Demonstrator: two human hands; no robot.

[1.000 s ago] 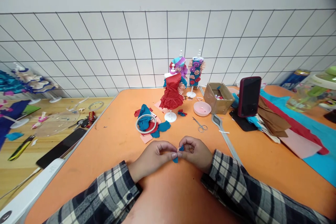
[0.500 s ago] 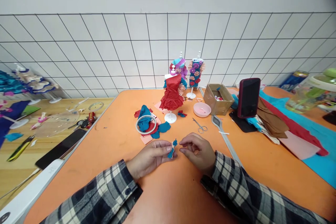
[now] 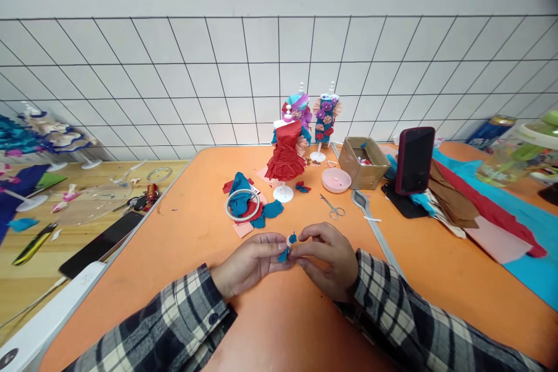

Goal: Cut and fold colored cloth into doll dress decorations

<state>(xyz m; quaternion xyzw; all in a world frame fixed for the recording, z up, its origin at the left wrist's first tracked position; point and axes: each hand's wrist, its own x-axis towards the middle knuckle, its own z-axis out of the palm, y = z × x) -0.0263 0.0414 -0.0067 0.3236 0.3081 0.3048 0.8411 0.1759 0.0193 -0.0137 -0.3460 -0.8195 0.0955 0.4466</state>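
Note:
My left hand (image 3: 255,258) pinches a small blue-and-pale paper bow (image 3: 283,255) between thumb and fingers. From the other side, my right hand (image 3: 329,256) has closed its fingertips against the bow, which they partly cover; whether a thread runs there is too small to tell. Just beyond the hands lie crumpled blue paper pieces (image 3: 273,209) with red and pink ones, and a white ring (image 3: 228,213) rests on top. A dress form in a red paper dress (image 3: 285,154) stands behind, a red-and-blue bow (image 3: 302,186) by its base. Small scissors (image 3: 333,208) lie open further right.
A pink dish (image 3: 336,181) and a cardboard box (image 3: 364,164) are at the back, near two more dressed forms. To the right stands a phone (image 3: 415,160) beside layered coloured paper (image 3: 492,203). On the left wooden table are a yellow cutter (image 3: 34,244) and dark phone (image 3: 102,244).
My right hand has moved left, its fingers now against the bow, where before they were pinched a little apart from it. My left hand keeps its hold and the bow has tilted slightly.

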